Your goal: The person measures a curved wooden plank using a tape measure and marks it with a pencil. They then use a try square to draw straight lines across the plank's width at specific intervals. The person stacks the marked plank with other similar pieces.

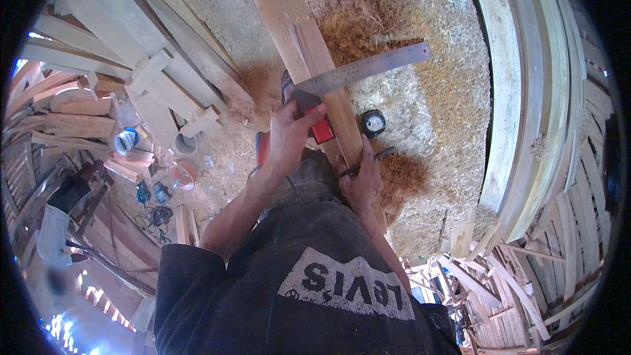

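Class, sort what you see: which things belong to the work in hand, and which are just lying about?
In use:
- red-handled square, left hand
- dark pencil-like stick, right hand
- wooden plank

Apparently lying about:
- blue-and-white container
- reddish bucket
- long boards

Square blade (371,69), one o'clock: glossy metal. Handle (323,129): smooth, plastic-looking. Board (342,113): matt wood. Shavings (447,85), two o'clock: rough wood. Shirt (230,289), six o'clock: matt cloth.
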Motion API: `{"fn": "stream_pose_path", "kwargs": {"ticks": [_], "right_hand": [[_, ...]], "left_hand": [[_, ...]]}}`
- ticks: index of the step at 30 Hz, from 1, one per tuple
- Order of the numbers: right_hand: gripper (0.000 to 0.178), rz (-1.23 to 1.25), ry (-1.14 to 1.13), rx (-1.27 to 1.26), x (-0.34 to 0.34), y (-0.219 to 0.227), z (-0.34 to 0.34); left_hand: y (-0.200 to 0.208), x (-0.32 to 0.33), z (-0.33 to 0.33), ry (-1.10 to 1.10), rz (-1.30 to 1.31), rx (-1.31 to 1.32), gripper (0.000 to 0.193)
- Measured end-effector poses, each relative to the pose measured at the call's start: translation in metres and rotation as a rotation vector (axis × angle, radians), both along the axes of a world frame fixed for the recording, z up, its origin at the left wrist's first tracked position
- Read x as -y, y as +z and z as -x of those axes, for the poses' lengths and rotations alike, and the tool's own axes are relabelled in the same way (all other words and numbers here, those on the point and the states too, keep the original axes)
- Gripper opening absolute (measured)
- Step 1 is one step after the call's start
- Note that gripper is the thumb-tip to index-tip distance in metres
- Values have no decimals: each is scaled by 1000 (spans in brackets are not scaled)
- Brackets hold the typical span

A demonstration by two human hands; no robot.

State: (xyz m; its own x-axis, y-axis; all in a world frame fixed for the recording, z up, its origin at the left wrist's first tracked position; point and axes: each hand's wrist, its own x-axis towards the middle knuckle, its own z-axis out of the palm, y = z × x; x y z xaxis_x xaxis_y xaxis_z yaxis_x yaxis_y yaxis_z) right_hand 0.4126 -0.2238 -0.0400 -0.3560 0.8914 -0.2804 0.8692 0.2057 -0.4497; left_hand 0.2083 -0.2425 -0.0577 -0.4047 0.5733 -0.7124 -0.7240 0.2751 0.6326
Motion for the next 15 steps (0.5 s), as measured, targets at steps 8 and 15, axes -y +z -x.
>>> {"fn": "stream_pose_path", "kwargs": {"ticks": [8, 15], "right_hand": [[53, 244, -90, -400, -46, 21, -17], [41, 599, -101, -847, -160, 54, 82]], "left_hand": [[-11, 2, -4, 12, -31, -35, 21], [-9, 3, -3, -20, -23, -64, 21]]}}
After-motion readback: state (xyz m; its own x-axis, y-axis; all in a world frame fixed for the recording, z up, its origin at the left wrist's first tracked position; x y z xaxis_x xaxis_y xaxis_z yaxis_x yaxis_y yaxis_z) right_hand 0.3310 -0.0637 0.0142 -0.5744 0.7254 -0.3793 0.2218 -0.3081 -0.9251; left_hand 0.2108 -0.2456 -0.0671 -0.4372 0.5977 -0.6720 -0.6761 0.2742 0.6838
